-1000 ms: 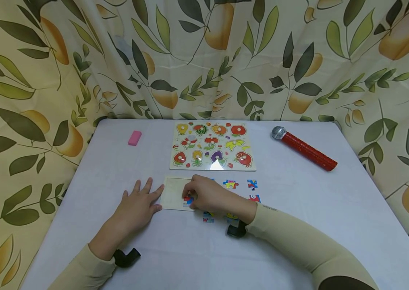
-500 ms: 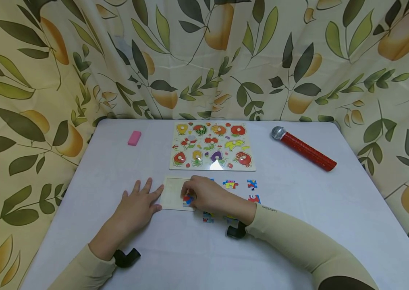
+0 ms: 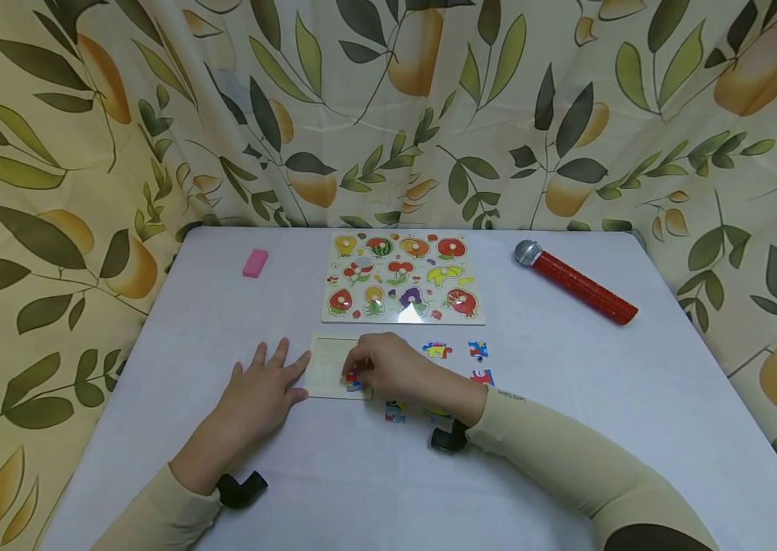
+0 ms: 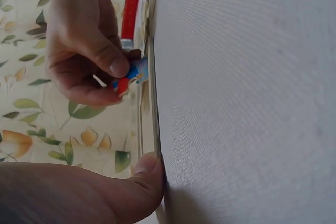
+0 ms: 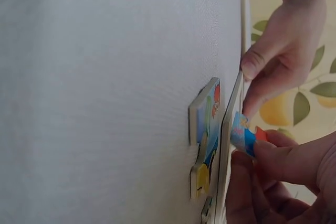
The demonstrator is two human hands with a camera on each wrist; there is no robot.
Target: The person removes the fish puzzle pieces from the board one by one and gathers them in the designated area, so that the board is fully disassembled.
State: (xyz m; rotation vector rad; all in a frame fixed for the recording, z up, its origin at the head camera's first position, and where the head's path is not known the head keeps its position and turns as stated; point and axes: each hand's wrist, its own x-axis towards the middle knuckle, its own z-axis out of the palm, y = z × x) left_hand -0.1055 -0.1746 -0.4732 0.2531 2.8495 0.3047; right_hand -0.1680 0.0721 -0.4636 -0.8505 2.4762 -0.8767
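A pale, shallow puzzle tray point(image 3: 328, 367) lies on the white table. My left hand point(image 3: 260, 390) is spread flat beside it, thumb and index fingertips at the tray's left edge; in the left wrist view the thumb point(image 4: 149, 174) presses against that edge. Over the tray's right part, my right hand point(image 3: 395, 369) pinches a blue and red jigsaw piece point(image 3: 352, 383) between thumb and fingers. The right wrist view shows this piece tilted, its light blue end point(image 5: 239, 124) low at the tray surface. Part of the tray is hidden under the right hand.
Several loose jigsaw pieces point(image 3: 438, 350) lie right of the tray, some partly under my right forearm. Behind stands a fruit picture board point(image 3: 402, 256) lying flat. A pink block point(image 3: 256, 262) is at back left, a red microphone point(image 3: 581, 285) at back right. Patterned curtain point(image 3: 374, 138) borders the table.
My right hand has shifted very slightly left, and the pinched jigsaw piece has turned and tilted a little in its fingers. The left hand stays in place.
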